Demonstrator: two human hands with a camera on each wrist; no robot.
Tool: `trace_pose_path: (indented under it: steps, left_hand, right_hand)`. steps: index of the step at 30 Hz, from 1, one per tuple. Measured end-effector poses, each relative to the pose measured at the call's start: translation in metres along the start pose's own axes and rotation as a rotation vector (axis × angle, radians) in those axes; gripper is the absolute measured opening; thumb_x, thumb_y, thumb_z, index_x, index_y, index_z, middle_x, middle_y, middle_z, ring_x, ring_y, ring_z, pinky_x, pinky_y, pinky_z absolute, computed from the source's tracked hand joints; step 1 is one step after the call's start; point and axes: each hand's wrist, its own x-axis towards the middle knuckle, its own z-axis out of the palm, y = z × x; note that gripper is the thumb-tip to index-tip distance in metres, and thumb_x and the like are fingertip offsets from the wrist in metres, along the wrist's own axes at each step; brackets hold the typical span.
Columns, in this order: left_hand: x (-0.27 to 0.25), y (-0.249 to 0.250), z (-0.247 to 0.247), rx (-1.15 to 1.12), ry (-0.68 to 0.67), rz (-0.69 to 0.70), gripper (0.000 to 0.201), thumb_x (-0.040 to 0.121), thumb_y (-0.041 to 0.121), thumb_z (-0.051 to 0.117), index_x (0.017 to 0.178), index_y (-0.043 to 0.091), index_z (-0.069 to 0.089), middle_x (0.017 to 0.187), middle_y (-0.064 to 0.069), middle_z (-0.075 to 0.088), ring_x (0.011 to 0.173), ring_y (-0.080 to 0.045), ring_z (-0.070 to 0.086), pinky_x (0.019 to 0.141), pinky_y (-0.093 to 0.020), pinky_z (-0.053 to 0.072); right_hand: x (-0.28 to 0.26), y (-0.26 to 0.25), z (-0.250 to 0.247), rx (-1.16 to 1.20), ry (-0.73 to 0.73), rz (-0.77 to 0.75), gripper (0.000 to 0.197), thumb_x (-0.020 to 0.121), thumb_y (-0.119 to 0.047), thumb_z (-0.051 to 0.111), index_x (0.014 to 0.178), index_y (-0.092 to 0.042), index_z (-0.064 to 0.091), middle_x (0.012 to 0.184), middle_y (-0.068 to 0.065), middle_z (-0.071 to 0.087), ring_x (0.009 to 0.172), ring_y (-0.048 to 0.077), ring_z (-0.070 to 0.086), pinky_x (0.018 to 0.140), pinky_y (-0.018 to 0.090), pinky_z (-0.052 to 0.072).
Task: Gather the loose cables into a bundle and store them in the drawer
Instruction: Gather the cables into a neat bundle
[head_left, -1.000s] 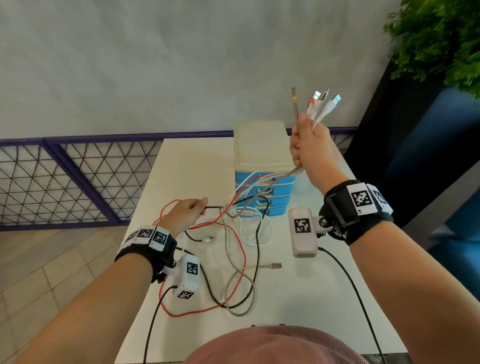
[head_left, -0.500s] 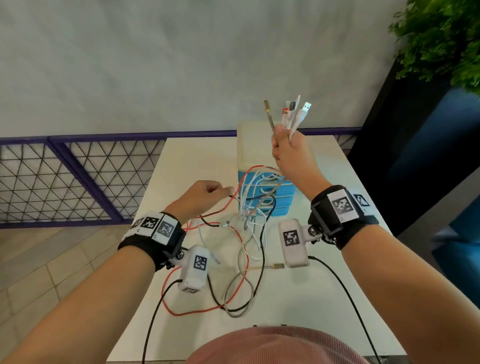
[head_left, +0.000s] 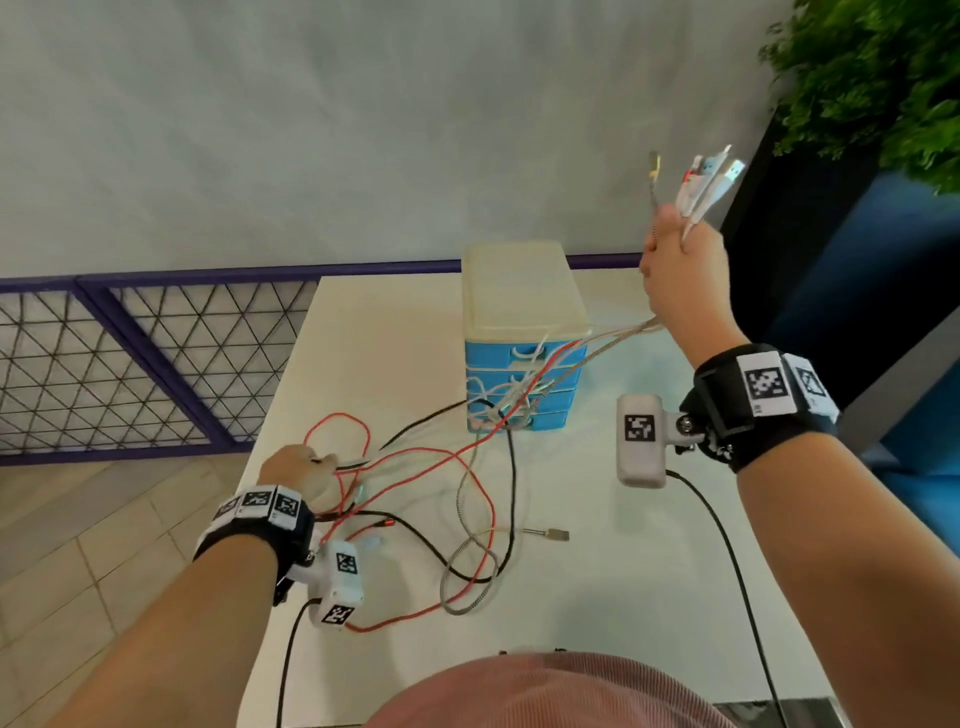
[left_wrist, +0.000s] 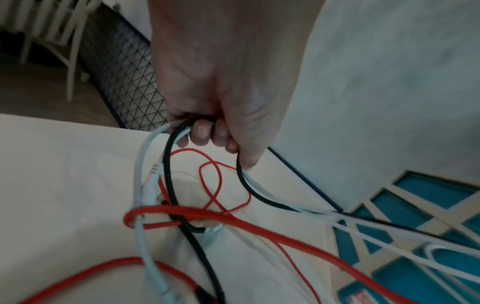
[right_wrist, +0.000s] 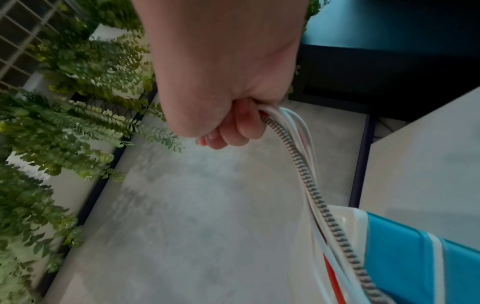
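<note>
The right hand is gripping a bunch of cable ends raised above the drawer unit. The left hand is pinching black and white cables over the bench.

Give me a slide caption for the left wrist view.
Left hand grips looped black cable and white cable above the tangled red cable.

Even daylight — wrist views blurred, edge-warped.

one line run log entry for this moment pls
right hand: grips cable ends raised | left hand: holds black cable and white cable | drawer unit: closed | bundle: unfinished
</note>
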Motion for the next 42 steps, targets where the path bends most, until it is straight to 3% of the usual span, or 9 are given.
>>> trace_pose_path:
  steps: [6,9,12,19,22,27,32,36,42]
  left_hand:
    - [-0.007,0.026,0.006,0.076,-0.015,0.124,0.032,0.090,0.036,0.056,0.070,0.011,0.053,0.084,-0.013,0.061,0.085,-0.031,0.061,0.067,-0.030,0.040]
    - [-0.010,0.055,0.007,0.131,0.001,0.316,0.042,0.086,0.031,0.060,0.124,0.016,0.052,0.125,-0.009,0.054,0.113,-0.028,0.055,0.092,-0.037,0.045]
    - [-0.016,0.095,0.006,-0.068,-0.041,0.671,0.052,0.091,0.018,0.058,0.140,0.015,0.041,0.143,-0.005,0.044,0.131,-0.023,0.043,0.108,-0.025,0.028]
    - [-0.029,0.154,0.011,-0.249,-0.539,0.871,0.053,0.083,0.038,0.069,0.129,0.021,0.048,0.123,0.009,0.058,0.112,-0.007,0.056,0.098,-0.019,0.042]
    - [-0.020,0.149,0.026,-0.169,-0.442,0.890,0.036,0.076,0.048,0.071,0.102,0.028,0.054,0.090,0.005,0.057,0.078,-0.011,0.054,0.076,-0.029,0.045]
    - [-0.036,0.147,0.035,-0.217,-0.388,1.023,0.029,0.087,0.046,0.049,0.092,0.020,0.061,0.089,-0.003,0.065,0.083,-0.019,0.061,0.078,-0.032,0.047]
    - [-0.016,0.113,0.035,-0.028,-0.095,0.779,0.020,0.093,0.025,0.051,0.091,0.013,0.067,0.091,-0.007,0.069,0.088,-0.026,0.063,0.078,-0.034,0.048]
    - [0.005,0.075,0.027,0.274,-0.136,0.396,0.032,0.091,0.029,0.049,0.074,0.005,0.060,0.074,-0.014,0.059,0.073,-0.026,0.057,0.064,-0.029,0.044]
    - [0.010,0.040,0.024,0.413,-0.150,0.058,0.024,0.089,0.025,0.056,0.101,0.004,0.060,0.100,-0.010,0.065,0.077,-0.025,0.057,0.062,-0.029,0.043]
  right_hand:
    - [-0.014,-0.024,0.012,0.358,-0.158,0.186,0.039,0.105,-0.034,0.034,0.069,-0.019,0.039,0.048,-0.012,0.037,0.032,0.001,0.030,0.036,0.017,0.025]
    - [-0.027,-0.028,0.026,0.397,-0.278,0.222,0.039,0.104,-0.038,0.034,0.070,-0.020,0.038,0.040,-0.015,0.032,0.033,0.003,0.023,0.037,0.012,0.016]
    - [-0.036,-0.029,0.035,0.455,-0.409,0.227,0.038,0.104,-0.041,0.034,0.073,-0.020,0.041,0.045,-0.012,0.029,0.037,0.005,0.021,0.037,0.014,0.015]
    - [-0.043,-0.041,0.028,0.593,-0.567,0.257,0.039,0.104,-0.041,0.034,0.072,-0.020,0.042,0.052,-0.008,0.026,0.040,0.005,0.018,0.037,0.018,0.013]
    - [-0.041,-0.046,0.021,0.691,-0.559,0.277,0.039,0.103,-0.041,0.035,0.071,-0.020,0.043,0.051,-0.009,0.026,0.039,0.004,0.018,0.034,0.015,0.014]
    - [-0.037,-0.051,0.012,0.763,-0.515,0.285,0.040,0.103,-0.042,0.036,0.070,-0.021,0.044,0.050,-0.010,0.027,0.037,0.003,0.019,0.031,0.014,0.017]
    - [-0.029,-0.053,-0.001,0.728,-0.439,0.249,0.039,0.104,-0.041,0.034,0.071,-0.020,0.043,0.049,-0.010,0.025,0.038,0.003,0.017,0.033,0.014,0.013]
    - [-0.026,-0.050,-0.014,0.732,-0.378,0.245,0.039,0.104,-0.040,0.033,0.072,-0.020,0.043,0.050,-0.009,0.026,0.038,0.003,0.018,0.033,0.017,0.012]
    - [-0.026,-0.050,-0.016,0.761,-0.368,0.276,0.040,0.104,-0.040,0.033,0.072,-0.020,0.044,0.049,-0.010,0.027,0.038,0.002,0.019,0.031,0.016,0.015]
